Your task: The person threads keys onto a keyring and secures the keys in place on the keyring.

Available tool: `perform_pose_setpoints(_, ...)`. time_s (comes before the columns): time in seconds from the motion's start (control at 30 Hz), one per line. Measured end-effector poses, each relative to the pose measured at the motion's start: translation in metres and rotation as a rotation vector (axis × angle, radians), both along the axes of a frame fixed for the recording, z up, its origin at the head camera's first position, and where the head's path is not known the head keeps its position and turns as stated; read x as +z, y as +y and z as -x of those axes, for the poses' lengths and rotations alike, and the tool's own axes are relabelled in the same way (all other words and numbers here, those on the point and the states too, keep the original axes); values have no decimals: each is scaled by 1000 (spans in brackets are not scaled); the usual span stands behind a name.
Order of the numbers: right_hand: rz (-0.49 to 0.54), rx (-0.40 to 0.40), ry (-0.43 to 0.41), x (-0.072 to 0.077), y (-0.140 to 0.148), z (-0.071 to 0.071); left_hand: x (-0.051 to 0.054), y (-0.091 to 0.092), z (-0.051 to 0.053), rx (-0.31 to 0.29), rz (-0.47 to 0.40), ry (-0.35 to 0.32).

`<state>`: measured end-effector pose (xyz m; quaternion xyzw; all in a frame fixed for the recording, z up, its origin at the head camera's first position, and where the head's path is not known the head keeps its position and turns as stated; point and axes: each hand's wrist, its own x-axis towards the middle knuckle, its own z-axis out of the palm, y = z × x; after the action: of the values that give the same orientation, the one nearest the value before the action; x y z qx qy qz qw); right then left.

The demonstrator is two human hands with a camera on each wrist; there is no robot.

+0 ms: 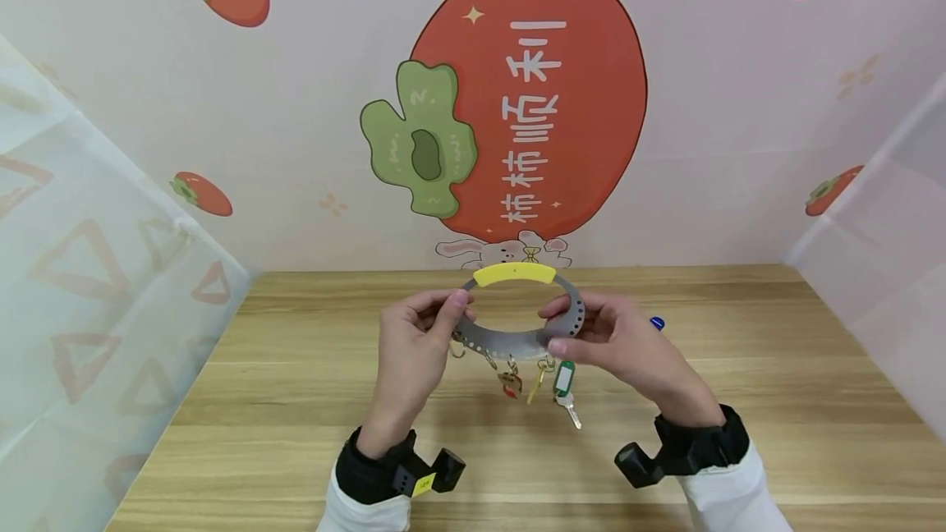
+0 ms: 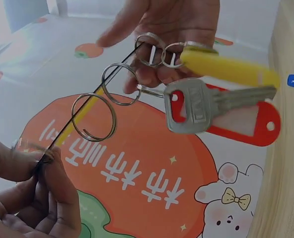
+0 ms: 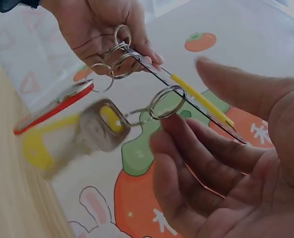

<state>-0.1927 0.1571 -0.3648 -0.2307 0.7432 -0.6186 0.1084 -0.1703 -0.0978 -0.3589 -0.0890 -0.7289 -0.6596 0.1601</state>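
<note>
Seemingly, keys (image 2: 201, 111) are being arranged: the ring (image 1: 515, 344) is gripped by the left hand (image 1: 414, 351), the right hand (image 1: 624, 345) is loosely spread, and a pinch appears needed.

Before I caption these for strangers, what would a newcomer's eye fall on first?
Probably the big red fruit picture on the back wall. Next, below it, the yellow-topped metal ring in the left hand, with the right hand at its other side and keys hanging underneath.

Left hand (image 3: 97, 32) grips thin plate (image 3: 214, 118) with 1 key (image 3: 92, 127) dangling
</note>
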Motion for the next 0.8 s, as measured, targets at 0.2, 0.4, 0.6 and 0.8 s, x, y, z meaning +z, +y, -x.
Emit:
perform_pose_setpoints(0.2, 81, 114, -13, -4, 0, 1, 2, -2, 0, 13, -50, -16)
perform_pose_setpoints(0.4, 79, 96, 17, -6, -4, 3, 2, -2, 0, 9, -76, -5)
perform_pose_setpoints(0.6, 19, 53, 69, -7, -7, 2, 3, -1, -1, -6, -103, 8)
perform_pose_setpoints(0.8, 5, 70, 104, -7, -6, 2, 4, -2, -1, -2, -106, 13)
